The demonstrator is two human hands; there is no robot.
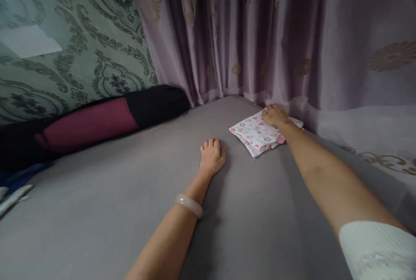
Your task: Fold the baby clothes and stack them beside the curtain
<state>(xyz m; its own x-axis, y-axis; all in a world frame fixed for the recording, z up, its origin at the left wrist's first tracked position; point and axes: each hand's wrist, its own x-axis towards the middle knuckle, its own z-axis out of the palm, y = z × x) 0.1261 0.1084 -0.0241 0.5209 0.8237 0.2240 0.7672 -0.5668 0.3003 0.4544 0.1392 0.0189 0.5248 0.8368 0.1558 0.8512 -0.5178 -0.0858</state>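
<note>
The cloth [251, 131] lies by the bed's [123, 202] far edge, near the curtain [237, 33], ahead and right of the left hand [212, 157], which rests palm-down, holding nothing. The right hand [274, 115] is on it; whether gripping, I cannot tell. Its long axis is partly covered; the bed stretches widest leftward.

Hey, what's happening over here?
Someone has their right hand on top of a folded white cloth with little hearts and flowers on it. The cloth lies on a gray covering, near the purple curtain. The left hand rests on the gray covering beside the cloth, holding nothing that shows.
</note>
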